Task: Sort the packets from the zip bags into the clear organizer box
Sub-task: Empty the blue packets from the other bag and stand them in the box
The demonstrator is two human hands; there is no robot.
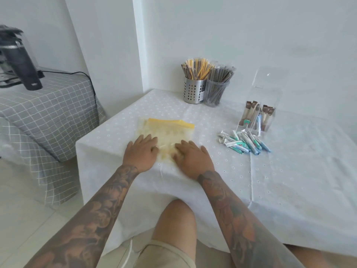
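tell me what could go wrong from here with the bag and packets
1. Both hands, left and right, press the zip bag near the table's edge; it could slide off.
2. The loose packets may scatter if a forearm sweeps them.
3. The organizer box looks light and could tip.

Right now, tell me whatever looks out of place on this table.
A loose heap of packets lies on the tablecloth in front of the organizer box, not in it. Both hands lie flat on the zip bag. Nothing looks spilled or damaged.
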